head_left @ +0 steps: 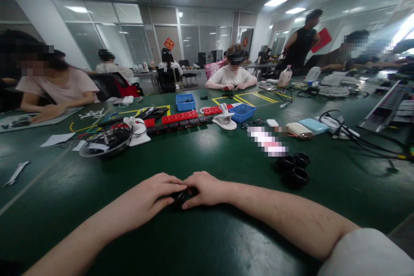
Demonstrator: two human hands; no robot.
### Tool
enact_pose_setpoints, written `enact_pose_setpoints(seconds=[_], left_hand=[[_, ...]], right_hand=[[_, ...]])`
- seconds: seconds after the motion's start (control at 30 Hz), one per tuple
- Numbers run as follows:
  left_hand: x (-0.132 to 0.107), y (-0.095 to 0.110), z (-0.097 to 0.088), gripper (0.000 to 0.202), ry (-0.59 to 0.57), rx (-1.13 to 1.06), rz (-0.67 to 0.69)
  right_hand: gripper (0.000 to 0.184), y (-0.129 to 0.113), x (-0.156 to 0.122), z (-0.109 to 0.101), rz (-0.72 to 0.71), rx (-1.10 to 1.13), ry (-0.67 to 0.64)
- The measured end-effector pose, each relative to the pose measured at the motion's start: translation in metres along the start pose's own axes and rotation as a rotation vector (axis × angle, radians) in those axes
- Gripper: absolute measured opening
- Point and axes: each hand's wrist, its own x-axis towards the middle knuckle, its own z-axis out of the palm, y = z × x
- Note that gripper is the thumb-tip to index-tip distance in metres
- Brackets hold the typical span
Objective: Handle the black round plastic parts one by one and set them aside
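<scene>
My left hand (159,192) and my right hand (204,188) meet at the middle of the green table (226,233). Between them is a small glossy black round part (179,198), mostly hidden by the fingers. The left fingers curl over its left side, thumb below; the right fingers and thumb close on it from the right. Its exact kind is not clear. Right of my hands stands a group of three black ring-shaped parts (298,176), hollow in the middle.
Beyond my hands lie a metal bowl of black cables (84,152), a white clamp (224,121), red blocks (179,115) and blue bins (186,102). A wrench (17,174) lies far left. A phone (268,141) and power banks (311,126) are at right. Other people sit around.
</scene>
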Motion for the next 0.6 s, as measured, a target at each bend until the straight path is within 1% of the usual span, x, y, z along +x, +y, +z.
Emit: enact_pose_setpoints(seconds=[0.1,0.17,0.27,0.37,0.47,0.53,0.6], left_hand=[[0.002,0.005,0.001,0.031,0.015,0.002,-0.027],[0.005,0.012,0.005,0.026,0.045,0.043,-0.115],[0.011,0.025,0.015,0.023,0.116,0.198,-0.309],[0.016,0.038,0.026,0.025,0.198,0.413,-0.404],[0.017,0.042,0.030,0.028,0.232,0.500,-0.425],[0.015,0.038,0.027,0.031,0.237,0.469,-0.397],[0.011,0.031,0.021,0.033,0.234,0.379,-0.323]], right_hand=[[0.036,0.000,0.000,0.001,0.041,0.024,0.006],[0.038,-0.002,0.000,0.003,0.093,0.023,0.035],[0.041,-0.007,0.000,0.009,0.149,-0.003,0.108],[0.040,-0.012,0.000,0.016,0.186,-0.101,0.185],[0.039,-0.014,0.000,0.019,0.190,-0.185,0.219],[0.046,-0.014,-0.001,0.018,0.169,-0.180,0.206],[0.054,-0.013,-0.001,0.015,0.132,-0.153,0.183]])
